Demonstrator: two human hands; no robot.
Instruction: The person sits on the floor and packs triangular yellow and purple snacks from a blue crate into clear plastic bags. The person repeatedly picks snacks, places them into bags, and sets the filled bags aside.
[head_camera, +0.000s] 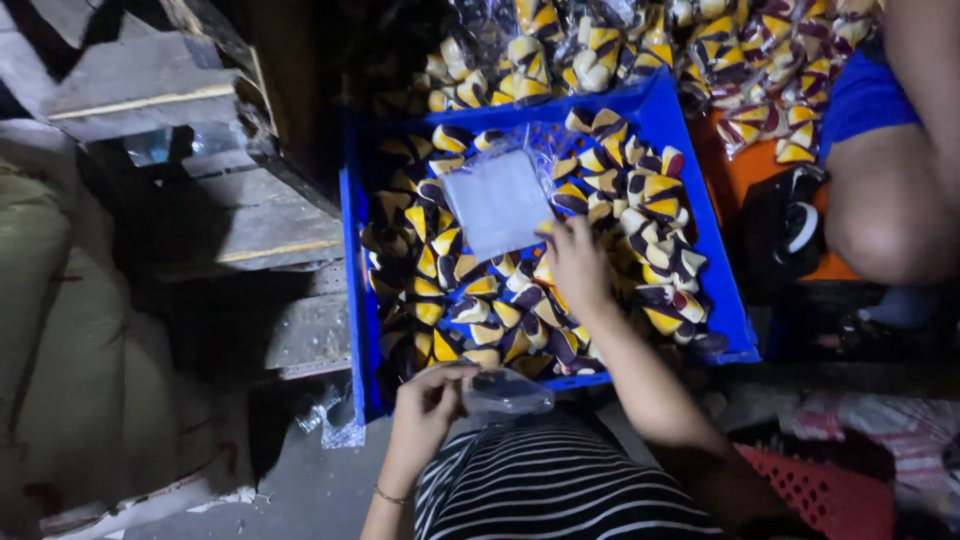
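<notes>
- Mid-bagging here: my left hand (428, 400) has its grip pinched shut on the mouth of a small clear bag (505, 393), held just above my striped top (560, 480), right at the near rim of the blue crate (700, 190).
- My right hand (578, 262) is down in the crate, fingers curled onto the heap of wedge-shaped pieces (650, 230) (yellow, white and dark brown). Looks like the grip is closing on one or two of them, but honestly I can't tell from this angle whether anything is properly held yet.
- A stack of flat clear bags (497, 200) lies on top of the pieces, just beside my right hand.
- So I'd call this the picking step: bag is ready, pieces not in it yet as far as I can see (it looks nearly empty, bit blurry).
- Next move, my guess: lift a small handful clear without squashing it, bring it back to the bag, and get the left hand to spread the mouth wider so things drop in clean.
- Filled packets (760, 60) are piled beyond the crate's far rim; another person's knee (890, 220) is off to the right, near a black tape dispenser (785, 230).
</notes>
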